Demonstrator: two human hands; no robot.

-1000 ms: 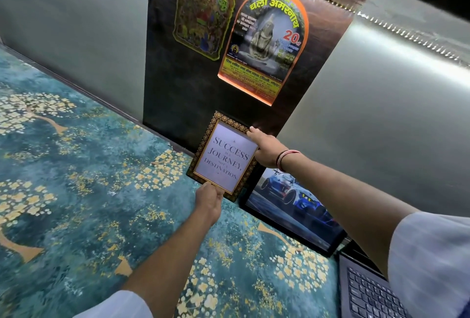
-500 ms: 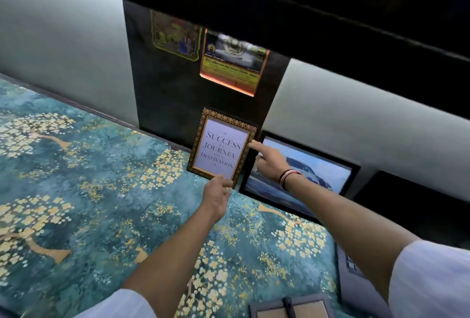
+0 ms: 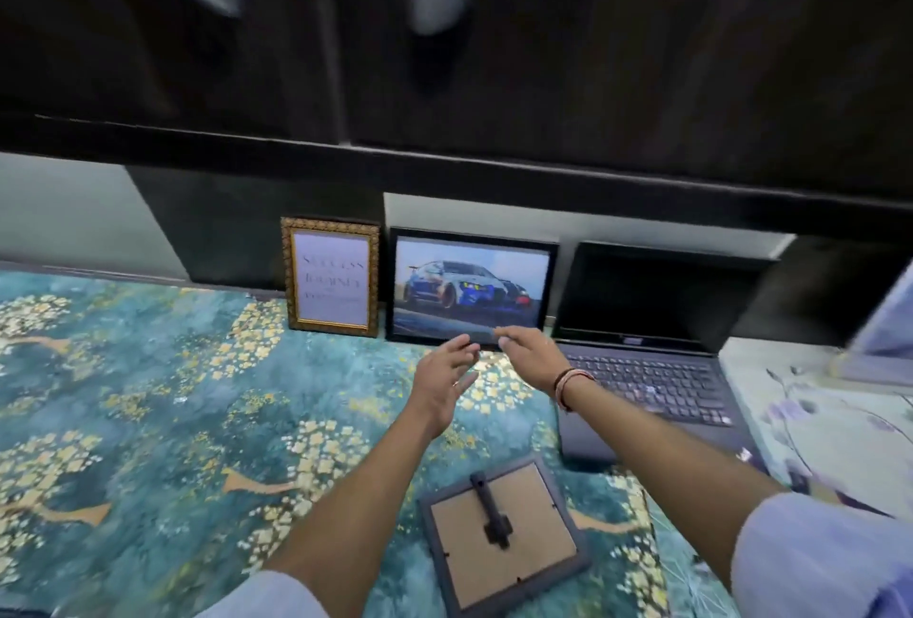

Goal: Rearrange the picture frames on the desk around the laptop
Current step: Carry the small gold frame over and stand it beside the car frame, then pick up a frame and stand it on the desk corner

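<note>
A gold-framed quote picture (image 3: 331,277) leans upright against the dark back panel. To its right stands a black-framed car picture (image 3: 473,289), and right of that an open dark laptop (image 3: 647,360). A grey frame (image 3: 501,536) lies face down near me, its stand and cardboard back showing. My left hand (image 3: 441,383) hovers open just below the car picture's lower edge. My right hand (image 3: 531,353), with a thread band at the wrist, is open too, fingertips at that frame's bottom edge. Neither hand holds anything.
The desk wears a teal cloth with gold tree prints (image 3: 148,395). A dark overhead cabinet (image 3: 494,74) hangs low above the frames. At the far right a pale floral surface (image 3: 815,420) and the blurred edge of another object (image 3: 884,336) appear.
Both hands have let go of the gold-framed quote picture, which now stands straight, and shifted right to the car picture. My head has dropped, bringing the laptop and face-down frame into view.
</note>
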